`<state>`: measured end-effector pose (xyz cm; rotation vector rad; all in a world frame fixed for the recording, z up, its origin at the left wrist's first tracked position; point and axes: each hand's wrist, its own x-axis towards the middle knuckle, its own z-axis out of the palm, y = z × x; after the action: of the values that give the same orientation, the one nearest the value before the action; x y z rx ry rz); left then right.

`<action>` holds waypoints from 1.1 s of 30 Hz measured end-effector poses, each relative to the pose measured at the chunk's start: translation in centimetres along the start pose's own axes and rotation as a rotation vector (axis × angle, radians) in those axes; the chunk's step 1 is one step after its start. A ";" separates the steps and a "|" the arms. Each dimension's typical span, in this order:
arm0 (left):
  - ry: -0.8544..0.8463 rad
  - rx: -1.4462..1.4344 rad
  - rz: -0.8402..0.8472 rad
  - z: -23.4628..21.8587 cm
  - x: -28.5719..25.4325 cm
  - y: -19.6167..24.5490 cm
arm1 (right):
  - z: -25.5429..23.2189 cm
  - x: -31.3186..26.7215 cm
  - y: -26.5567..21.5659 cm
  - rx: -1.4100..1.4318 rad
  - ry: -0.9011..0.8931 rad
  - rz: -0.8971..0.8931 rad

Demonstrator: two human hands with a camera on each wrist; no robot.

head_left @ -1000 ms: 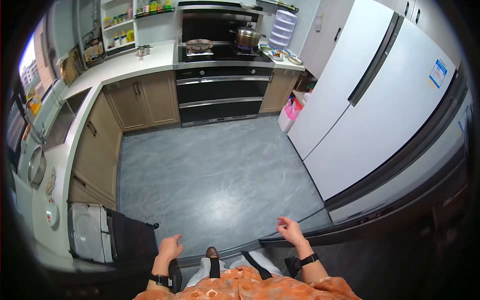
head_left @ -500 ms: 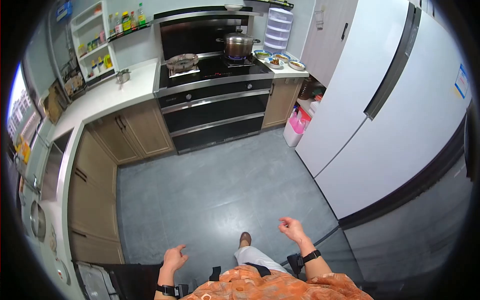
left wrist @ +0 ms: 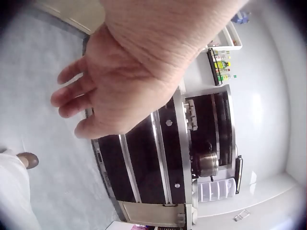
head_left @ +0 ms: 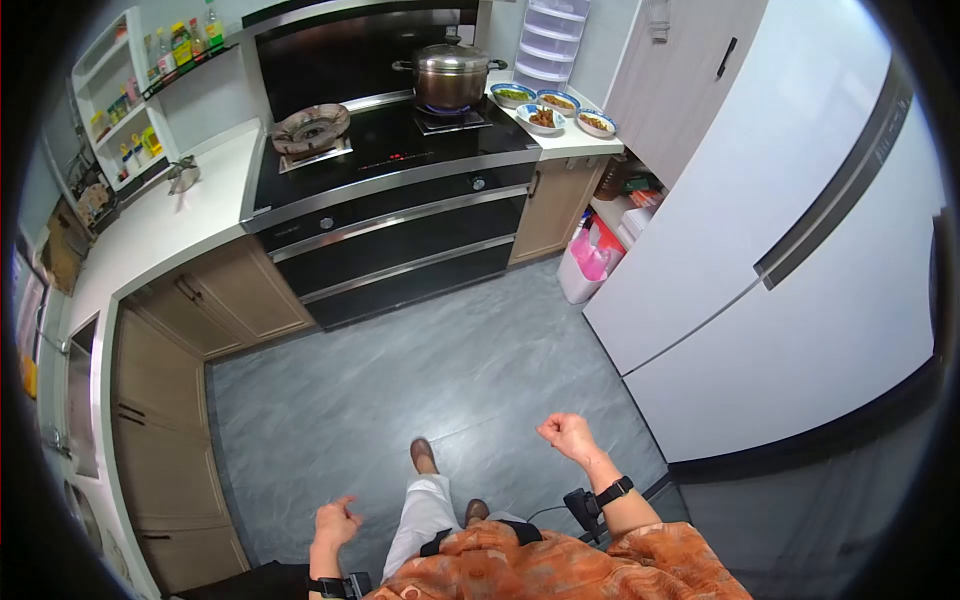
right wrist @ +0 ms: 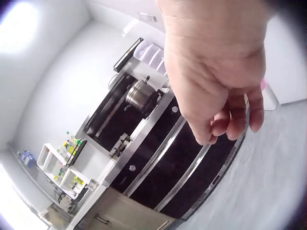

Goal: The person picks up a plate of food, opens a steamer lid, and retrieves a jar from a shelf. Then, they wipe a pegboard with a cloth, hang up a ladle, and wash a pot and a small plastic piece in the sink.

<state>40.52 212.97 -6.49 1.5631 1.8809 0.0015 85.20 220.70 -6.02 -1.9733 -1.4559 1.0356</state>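
My left hand hangs in the air over the grey floor, holding nothing; the left wrist view shows its fingers loosely bent. On the other side my right hand is also held out over the floor, its fingers loosely curled with nothing between them. Ahead of both hands stands a black stove. A lidded steel pot sits on its right burner, with blue flame under it. The left burner carries a round metal ring stand. Several patterned dishes of food lie on the counter right of the stove.
A tall white fridge stands on the right. A white bin with a pink bag is beside it. Counter and cabinets run along the left, with a sink. Spice bottles line the back-left shelf.
I have stepped forward into the kitchen, so the stove, pot and dishes look nearer. Both hands swing lightly at my sides and stay without anything in them.
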 end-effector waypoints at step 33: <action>-0.070 -0.034 0.169 -9.5 47.5 42.3 | -30.1 62.7 -12.1 -0.147 0.332 -0.303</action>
<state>70.34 269.92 -5.21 1.6730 1.6818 0.0527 111.52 285.63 2.81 -1.8372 -1.6095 0.4582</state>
